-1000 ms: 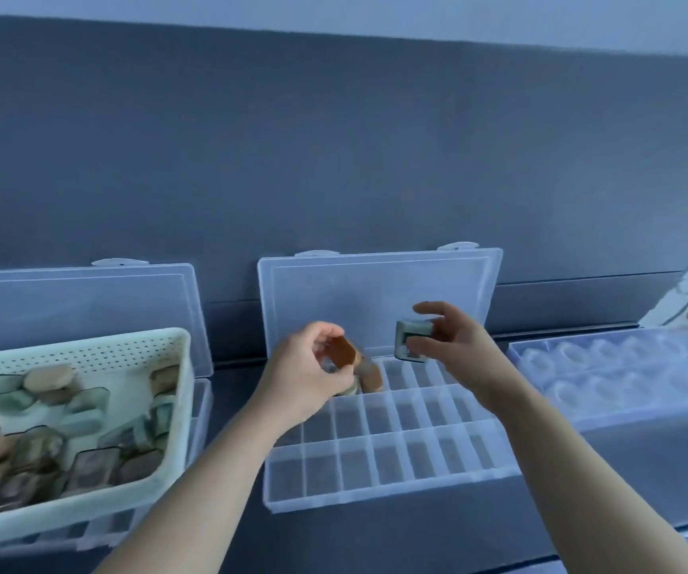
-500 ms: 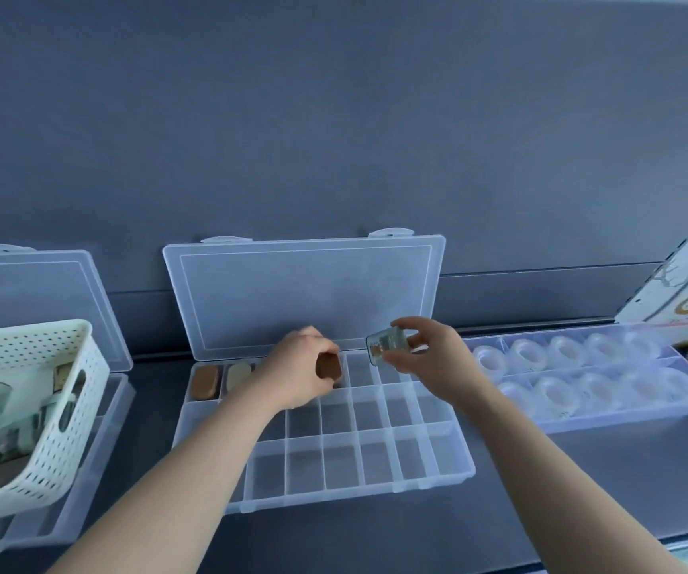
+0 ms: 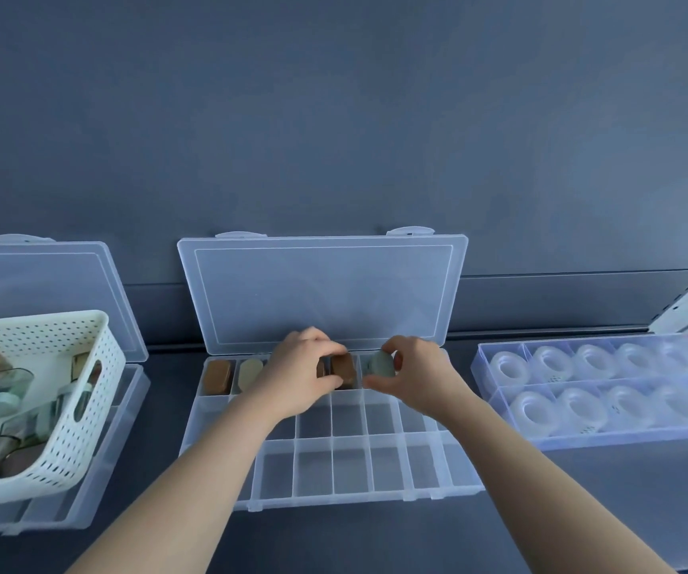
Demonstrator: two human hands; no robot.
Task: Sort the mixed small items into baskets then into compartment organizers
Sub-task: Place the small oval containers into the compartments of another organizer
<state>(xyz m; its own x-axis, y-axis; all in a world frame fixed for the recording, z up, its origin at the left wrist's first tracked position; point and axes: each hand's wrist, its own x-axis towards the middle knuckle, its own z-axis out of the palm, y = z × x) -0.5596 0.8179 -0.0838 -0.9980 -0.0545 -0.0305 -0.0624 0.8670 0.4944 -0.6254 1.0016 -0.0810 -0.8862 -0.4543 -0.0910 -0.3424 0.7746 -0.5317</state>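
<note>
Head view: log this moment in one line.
left hand: grips brown piece | right hand: pinches green piece | where: organizer back row

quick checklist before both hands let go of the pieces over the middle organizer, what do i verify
1. The lid of the middle organizer is open: ok.
2. The left hand grips the brown piece at the back row: ok.
3. The brown piece is fully seated: cannot tell.
4. The right hand pinches the green piece: ok.
5. The compartment under the green piece is free: cannot tell, the hand hides it.
6. The basket holds more items: ok.
</note>
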